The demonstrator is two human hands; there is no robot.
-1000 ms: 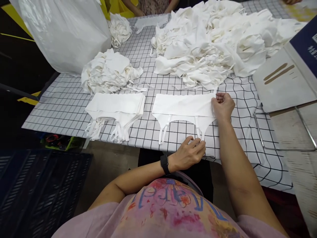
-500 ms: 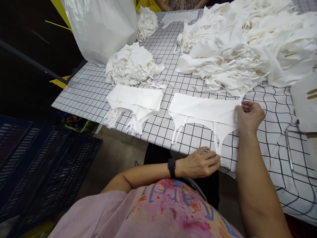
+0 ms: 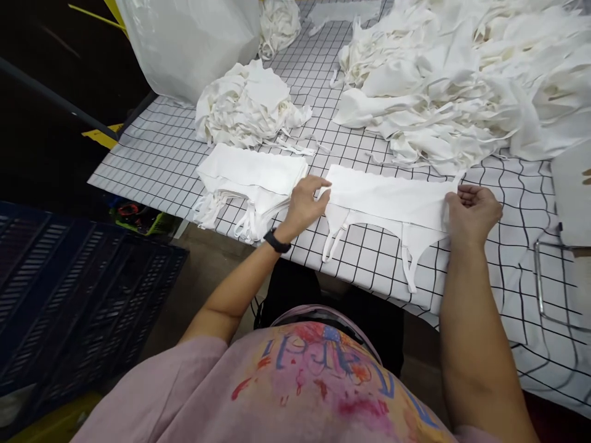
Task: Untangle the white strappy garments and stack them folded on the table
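A white camisole (image 3: 383,197) with thin straps lies flat on the checked cloth, its straps toward my body. My right hand (image 3: 474,212) pinches its right side edge between thumb and curled fingers. At the opposite edge is my left hand (image 3: 306,206), thumb and forefinger a little apart and touching or nearly touching the fabric. Just left of that hand, a neat stack of matching camisoles (image 3: 252,166) lies flat, partly covered by my fingers.
A crumpled pile of white garments (image 3: 247,104) sits behind the stack, beside a large white plastic bag (image 3: 194,49). One much bigger heap (image 3: 443,98) fills the back right. A bent metal wire frame (image 3: 539,280) lies at right. Blue crates (image 3: 69,295) stand low on the left.
My left hand has let go of the strap end near the table's front edge and moved up and left to the camisole's left edge. My right hand keeps its pinch.
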